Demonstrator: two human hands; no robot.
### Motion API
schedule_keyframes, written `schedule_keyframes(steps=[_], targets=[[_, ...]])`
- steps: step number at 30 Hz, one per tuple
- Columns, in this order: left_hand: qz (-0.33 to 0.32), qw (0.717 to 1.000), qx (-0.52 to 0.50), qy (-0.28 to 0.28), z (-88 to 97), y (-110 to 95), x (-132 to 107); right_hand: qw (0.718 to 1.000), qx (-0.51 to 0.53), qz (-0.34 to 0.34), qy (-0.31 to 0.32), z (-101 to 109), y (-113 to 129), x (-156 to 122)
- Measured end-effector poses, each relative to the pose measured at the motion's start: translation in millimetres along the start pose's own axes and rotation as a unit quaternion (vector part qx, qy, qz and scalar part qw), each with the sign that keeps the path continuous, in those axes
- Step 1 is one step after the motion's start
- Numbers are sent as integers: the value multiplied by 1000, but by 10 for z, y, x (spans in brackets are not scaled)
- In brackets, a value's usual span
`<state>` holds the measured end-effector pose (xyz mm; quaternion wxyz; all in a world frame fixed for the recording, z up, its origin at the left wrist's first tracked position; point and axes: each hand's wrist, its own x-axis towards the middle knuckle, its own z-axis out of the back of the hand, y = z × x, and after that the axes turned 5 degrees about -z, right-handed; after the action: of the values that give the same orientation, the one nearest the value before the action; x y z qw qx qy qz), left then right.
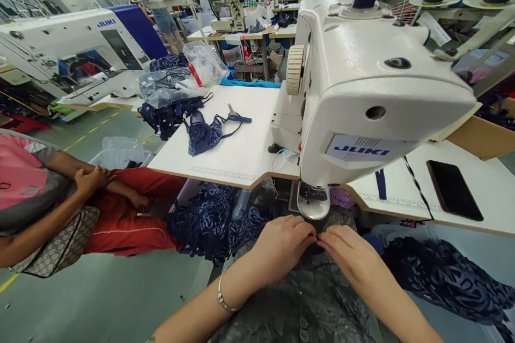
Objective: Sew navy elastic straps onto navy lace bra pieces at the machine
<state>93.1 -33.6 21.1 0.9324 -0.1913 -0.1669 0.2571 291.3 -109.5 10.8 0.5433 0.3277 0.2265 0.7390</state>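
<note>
My left hand (284,241) and my right hand (341,246) meet just below the needle area of a white sewing machine (374,80). The fingertips of both are pressed together and almost touch. What they pinch, if anything, is hidden by the fingers. Right above them is the machine's rounded metal plate (314,208). On the white table (257,102) to the left lies a navy bra (204,133), its strap by a small dark blue strip (240,118). Another navy strip (380,184) lies on the table's right part.
Navy patterned bras (209,220) fill a bin at lower left; more patterned garments (454,273) lie in a bin at right. A black phone (454,190) rests on the right tabletop. A seated person in red trousers (132,220) is close on the left. Plastic bags (173,86) lie behind.
</note>
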Motion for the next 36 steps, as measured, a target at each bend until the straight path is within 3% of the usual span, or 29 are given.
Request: schedule_keyframes(steps=[5,8,11,13,15,20,22,24,28,29,36], targets=[[126,989,-79,-20,-109,187,-33,978,139,-155,-33,-69,-243,-28],[124,978,-164,26,-163,175,-53,935,255,-247,-24,-180,-303,-26],[126,958,-252,48,-215,91,-30,884,369,-287,-32,-324,-253,-18],[147,949,-278,25,-244,57,-3,867,407,-285,-52,-397,-210,-19],[164,943,-289,1,-249,50,20,870,402,-276,-71,-426,-198,-25],[169,944,-283,-9,-159,24,44,930,298,-214,-27,-352,-262,-28],[158,952,-264,-6,-131,-11,50,934,299,-197,-2,-346,-260,-14],[144,961,-236,-8,-132,-46,51,913,345,-219,-15,-395,-229,2],[114,979,-163,-43,-196,-85,17,824,488,-258,-128,-577,-167,-1],[103,983,-143,-52,-213,-89,2,813,506,-251,-143,-612,-167,-10],[15,995,-31,-95,-220,-136,-61,863,440,-170,-181,-571,-211,-71]])
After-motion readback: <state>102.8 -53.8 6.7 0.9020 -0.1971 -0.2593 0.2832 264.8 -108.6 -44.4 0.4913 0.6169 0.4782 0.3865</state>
